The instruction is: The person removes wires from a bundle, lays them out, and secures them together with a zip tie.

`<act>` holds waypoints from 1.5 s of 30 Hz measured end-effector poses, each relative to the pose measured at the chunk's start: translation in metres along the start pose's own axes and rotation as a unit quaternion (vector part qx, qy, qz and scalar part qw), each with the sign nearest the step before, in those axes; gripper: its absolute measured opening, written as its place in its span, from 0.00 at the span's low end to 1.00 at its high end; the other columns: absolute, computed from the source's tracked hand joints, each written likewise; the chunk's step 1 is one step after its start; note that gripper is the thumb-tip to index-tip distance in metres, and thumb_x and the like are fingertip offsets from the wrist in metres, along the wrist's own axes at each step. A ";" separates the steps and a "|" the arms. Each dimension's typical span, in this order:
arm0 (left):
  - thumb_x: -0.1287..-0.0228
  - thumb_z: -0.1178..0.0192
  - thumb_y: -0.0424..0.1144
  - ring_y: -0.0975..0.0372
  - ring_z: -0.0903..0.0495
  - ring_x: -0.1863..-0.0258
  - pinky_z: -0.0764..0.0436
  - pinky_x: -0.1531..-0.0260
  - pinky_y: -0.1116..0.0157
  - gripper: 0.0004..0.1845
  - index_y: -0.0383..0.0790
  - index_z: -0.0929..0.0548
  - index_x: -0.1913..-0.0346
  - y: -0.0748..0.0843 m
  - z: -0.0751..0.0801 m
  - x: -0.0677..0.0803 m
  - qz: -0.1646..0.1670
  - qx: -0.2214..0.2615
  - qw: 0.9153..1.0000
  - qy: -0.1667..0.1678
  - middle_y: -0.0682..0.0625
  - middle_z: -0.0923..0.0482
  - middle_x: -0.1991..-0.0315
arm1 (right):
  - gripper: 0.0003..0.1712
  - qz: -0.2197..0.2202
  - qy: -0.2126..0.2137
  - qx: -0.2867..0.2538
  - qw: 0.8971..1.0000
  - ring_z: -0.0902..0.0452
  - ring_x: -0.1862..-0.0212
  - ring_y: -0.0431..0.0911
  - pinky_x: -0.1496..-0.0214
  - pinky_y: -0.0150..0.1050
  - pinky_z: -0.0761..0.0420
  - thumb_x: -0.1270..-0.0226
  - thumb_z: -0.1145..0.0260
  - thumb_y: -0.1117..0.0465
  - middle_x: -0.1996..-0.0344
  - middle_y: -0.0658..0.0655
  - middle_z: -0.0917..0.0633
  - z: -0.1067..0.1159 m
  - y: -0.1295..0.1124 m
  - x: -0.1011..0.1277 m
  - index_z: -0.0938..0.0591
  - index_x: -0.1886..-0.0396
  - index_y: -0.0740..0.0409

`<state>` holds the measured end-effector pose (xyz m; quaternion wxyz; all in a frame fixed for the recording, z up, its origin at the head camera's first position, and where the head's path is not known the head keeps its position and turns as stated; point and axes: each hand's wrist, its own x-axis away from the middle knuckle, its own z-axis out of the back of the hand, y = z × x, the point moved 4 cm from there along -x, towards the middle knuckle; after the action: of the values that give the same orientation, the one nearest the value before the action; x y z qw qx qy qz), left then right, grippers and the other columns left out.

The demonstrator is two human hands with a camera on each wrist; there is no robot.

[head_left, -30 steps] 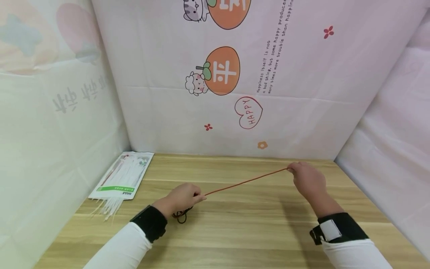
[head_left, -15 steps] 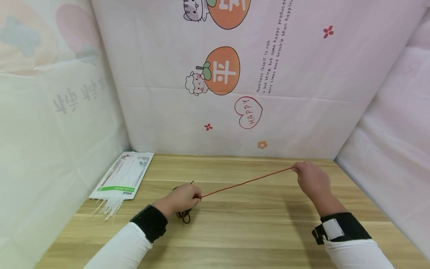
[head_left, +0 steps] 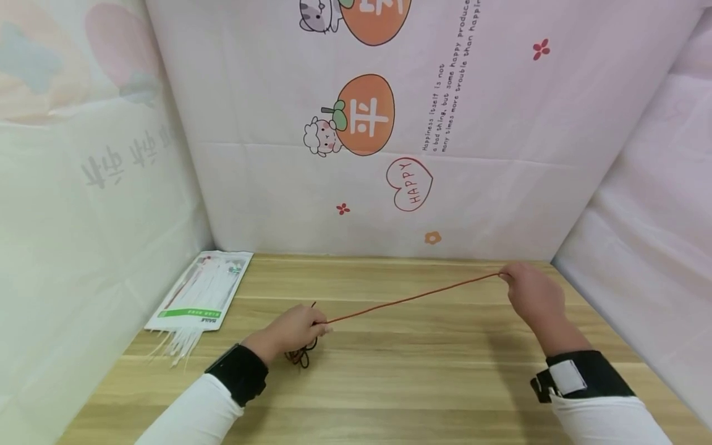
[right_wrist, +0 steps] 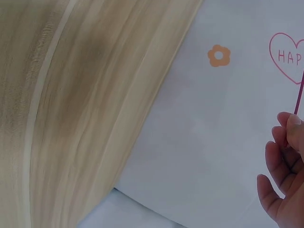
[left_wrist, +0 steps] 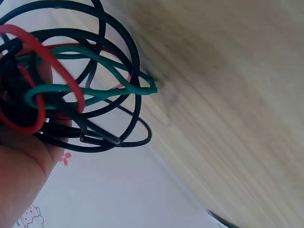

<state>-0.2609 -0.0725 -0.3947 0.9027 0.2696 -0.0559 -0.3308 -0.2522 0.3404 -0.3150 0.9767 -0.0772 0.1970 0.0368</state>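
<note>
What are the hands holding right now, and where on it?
The right hand pinches the red wire at its free end; the left hand holds it beside the wire tangle.

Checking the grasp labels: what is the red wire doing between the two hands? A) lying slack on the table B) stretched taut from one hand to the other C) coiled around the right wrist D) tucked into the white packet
B: the red wire runs in a straight line above the table from the left hand, which also holds a tangle of wires, to the pinching right hand.
</note>
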 end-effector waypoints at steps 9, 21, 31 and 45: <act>0.29 0.45 0.37 0.66 0.36 0.81 0.31 0.72 0.65 0.11 0.35 0.15 0.62 0.000 0.002 -0.002 0.010 0.004 1.000 0.026 0.56 0.34 0.81 | 0.10 0.001 0.013 -0.005 1.000 0.21 0.61 0.64 0.69 0.54 0.23 0.30 0.41 0.65 0.60 0.69 0.18 -0.001 0.005 0.002 0.17 0.56 0.65; 0.29 0.46 0.34 0.66 0.31 0.80 0.30 0.76 0.68 0.09 0.34 0.15 0.62 0.003 0.001 0.003 0.020 0.054 0.998 -0.007 0.54 0.24 0.77 | 0.11 -0.013 -0.001 -0.011 1.000 0.23 0.68 0.61 0.78 0.47 0.28 0.29 0.42 0.63 0.67 0.67 0.20 -0.001 0.009 0.005 0.18 0.56 0.64; 0.32 0.40 0.38 0.66 0.37 0.82 0.35 0.79 0.69 0.10 0.38 0.17 0.72 -0.001 0.004 0.003 0.031 0.004 1.000 0.000 0.58 0.34 0.82 | 0.10 -0.006 0.008 -0.012 1.000 0.22 0.68 0.63 0.76 0.51 0.27 0.30 0.40 0.65 0.65 0.71 0.18 0.002 0.013 0.003 0.17 0.56 0.66; 0.31 0.42 0.36 0.67 0.33 0.83 0.32 0.80 0.69 0.11 0.38 0.18 0.72 -0.003 0.010 0.012 0.039 0.020 0.998 -0.043 0.57 0.26 0.82 | 0.10 0.005 0.021 -0.003 1.000 0.21 0.65 0.65 0.71 0.54 0.24 0.30 0.40 0.64 0.63 0.71 0.17 0.006 0.020 -0.002 0.16 0.58 0.64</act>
<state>-0.2557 -0.0864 -0.3885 0.9059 0.2710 -0.1117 -0.3058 -0.2538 0.3611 -0.3110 0.9720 -0.0799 0.2173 0.0402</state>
